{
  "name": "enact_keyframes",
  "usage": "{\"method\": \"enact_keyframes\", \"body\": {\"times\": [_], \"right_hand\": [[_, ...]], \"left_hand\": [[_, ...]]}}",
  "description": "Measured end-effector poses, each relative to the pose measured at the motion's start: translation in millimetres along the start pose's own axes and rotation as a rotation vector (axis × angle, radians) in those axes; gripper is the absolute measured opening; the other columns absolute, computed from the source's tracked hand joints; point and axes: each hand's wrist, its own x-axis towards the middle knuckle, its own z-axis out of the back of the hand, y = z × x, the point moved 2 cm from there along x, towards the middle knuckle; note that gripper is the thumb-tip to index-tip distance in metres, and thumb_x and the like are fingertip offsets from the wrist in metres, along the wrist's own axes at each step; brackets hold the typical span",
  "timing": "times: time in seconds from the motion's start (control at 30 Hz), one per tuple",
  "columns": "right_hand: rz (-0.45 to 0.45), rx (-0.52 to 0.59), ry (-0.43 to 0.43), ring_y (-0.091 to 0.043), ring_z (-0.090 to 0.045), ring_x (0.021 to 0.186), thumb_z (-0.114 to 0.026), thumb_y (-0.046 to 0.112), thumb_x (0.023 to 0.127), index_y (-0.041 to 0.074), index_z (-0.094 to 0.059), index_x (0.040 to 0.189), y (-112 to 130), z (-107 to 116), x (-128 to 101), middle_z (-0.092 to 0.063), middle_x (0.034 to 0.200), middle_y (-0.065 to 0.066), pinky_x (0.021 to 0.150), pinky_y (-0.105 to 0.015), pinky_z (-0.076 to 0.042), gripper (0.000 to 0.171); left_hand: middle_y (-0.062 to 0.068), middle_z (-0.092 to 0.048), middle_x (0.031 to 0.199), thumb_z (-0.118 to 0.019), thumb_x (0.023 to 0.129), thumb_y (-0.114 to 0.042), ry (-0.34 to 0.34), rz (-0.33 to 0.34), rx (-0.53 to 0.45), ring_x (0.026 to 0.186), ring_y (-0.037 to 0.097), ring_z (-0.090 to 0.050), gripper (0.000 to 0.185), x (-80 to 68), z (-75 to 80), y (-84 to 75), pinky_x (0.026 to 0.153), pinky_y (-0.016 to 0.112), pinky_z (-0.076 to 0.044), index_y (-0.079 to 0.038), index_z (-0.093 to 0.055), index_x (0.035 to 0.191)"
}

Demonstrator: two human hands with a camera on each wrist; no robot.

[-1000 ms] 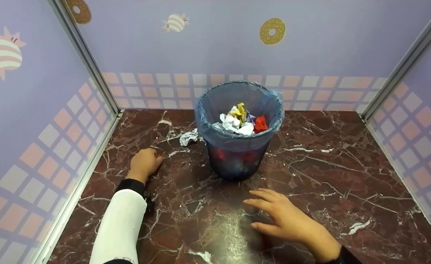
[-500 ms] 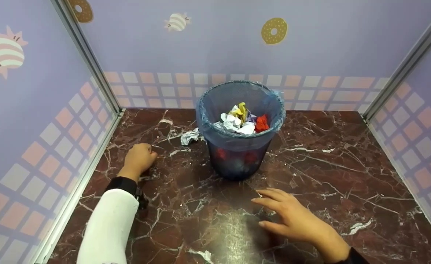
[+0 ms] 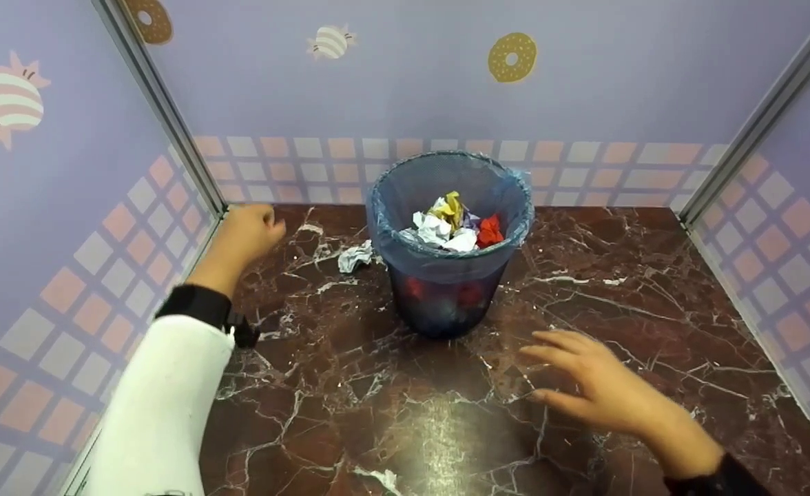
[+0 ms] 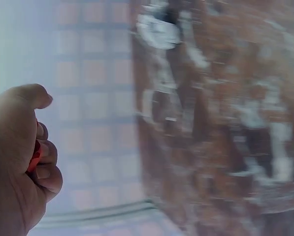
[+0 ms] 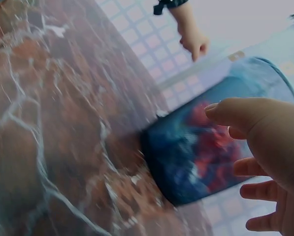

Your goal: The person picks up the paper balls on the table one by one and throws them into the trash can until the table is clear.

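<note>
My left hand (image 3: 245, 235) is at the far left of the table, its fingers curled in. The left wrist view shows a piece of red crumpled paper (image 4: 34, 158) gripped against the palm, mostly hidden by the fingers. My right hand (image 3: 594, 386) hovers at the right front, fingers spread loosely and holding nothing. Between the hands stands a dark mesh wastebasket (image 3: 446, 303) with a translucent blue bag over its rim. Inside it lie white crumpled papers (image 3: 432, 229), a yellow one (image 3: 454, 209) and a red one (image 3: 490, 231).
One white crumpled paper (image 3: 355, 257) lies on the table, close to the left of the wastebasket. The dark red marble-patterned tabletop (image 3: 618, 275) is bounded by lilac panels (image 3: 405, 89) at the back and both sides.
My left hand has moved from beside the loose white paper back and left, towards the far left corner, still curled. My right hand has drifted right and slightly away. The wastebasket stays put.
</note>
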Motion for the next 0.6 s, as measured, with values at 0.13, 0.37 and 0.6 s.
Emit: {"method": "enact_keyframes", "body": {"times": [0.13, 0.37, 0.6], "right_hand": [[-0.023, -0.014, -0.042, -0.029, -0.041, 0.135, -0.071, 0.046, 0.084, 0.033, -0.050, 0.141, -10.7, 18.8, -6.9, -0.043, 0.150, 0.001, 0.105, -0.064, -0.031, 0.061], [-0.103, -0.040, -0.081, -0.035, -0.041, 0.134, -0.074, 0.042, 0.083, 0.034, -0.048, 0.142, -30.9, 47.6, -19.0, -0.044, 0.149, -0.005, 0.101, -0.068, -0.032, 0.064], [-0.230, 0.009, -0.118, -0.043, -0.037, 0.133, -0.076, 0.036, 0.083, 0.033, -0.048, 0.142, -51.7, 76.6, -34.4, -0.039, 0.152, -0.007, 0.100, -0.072, -0.029, 0.065]], "left_hand": [[0.009, -0.052, 0.079, -0.048, 0.095, -0.025, 0.064, -0.002, -0.028, 0.064, 0.021, -0.046, 0.025, 16.1, 34.3, -37.4, 0.059, 0.034, -0.043, -0.011, -0.044, 0.074], [0.007, -0.045, 0.079, -0.048, 0.091, -0.025, 0.054, -0.123, -0.008, 0.070, 0.023, -0.043, 0.021, 51.1, 72.5, -114.1, 0.064, 0.035, -0.040, -0.011, -0.041, 0.077], [0.001, -0.046, 0.086, -0.055, 0.088, -0.029, 0.140, -0.183, -0.002, 0.075, 0.018, -0.045, 0.021, 73.5, 66.0, -196.2, 0.066, 0.032, -0.042, -0.015, -0.042, 0.079]]}}
